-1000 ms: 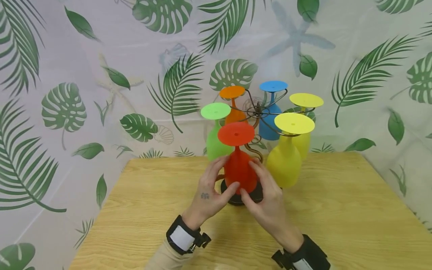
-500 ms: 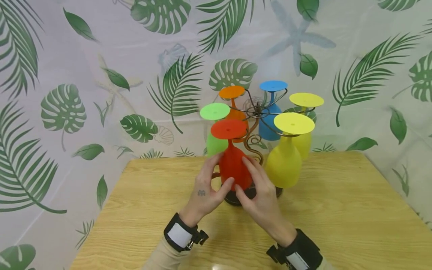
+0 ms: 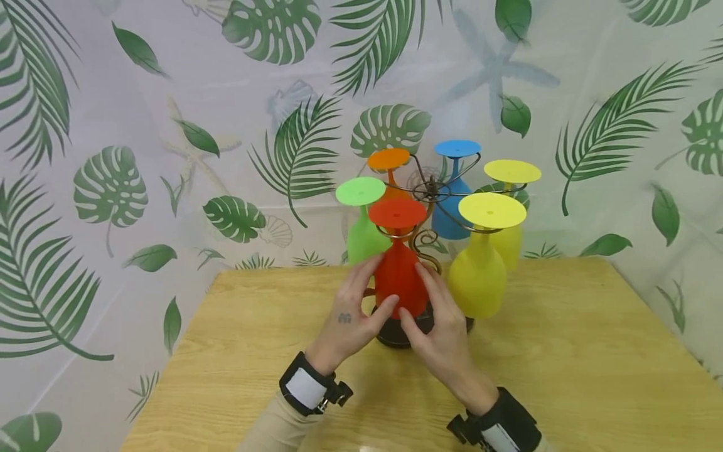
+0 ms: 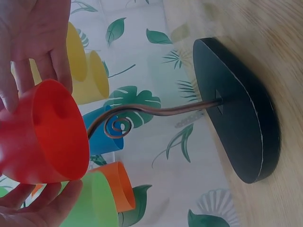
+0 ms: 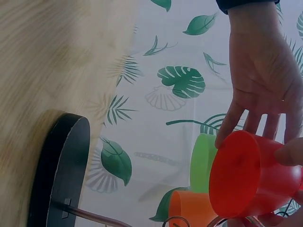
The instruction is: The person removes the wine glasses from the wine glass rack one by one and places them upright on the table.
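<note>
The left hand [image 5: 265,71] and right hand [image 5: 272,220] (the latter barely in view) hold the red cup [image 5: 246,177]; beyond it show a green cup [image 5: 200,163] and an orange cup [image 5: 189,204]. A black base [image 5: 68,156] rests on wood [image 5: 61,56].

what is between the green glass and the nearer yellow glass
In the head view, the red glass, held by the left hand and right hand, with the curly metal stem partly showing behind it.

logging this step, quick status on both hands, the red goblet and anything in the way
Left hand and right hand both holding red goblet. Goblet upside down, foot above wire loop. Green goblet and front yellow goblet alongside; nothing visibly blocking.
</note>
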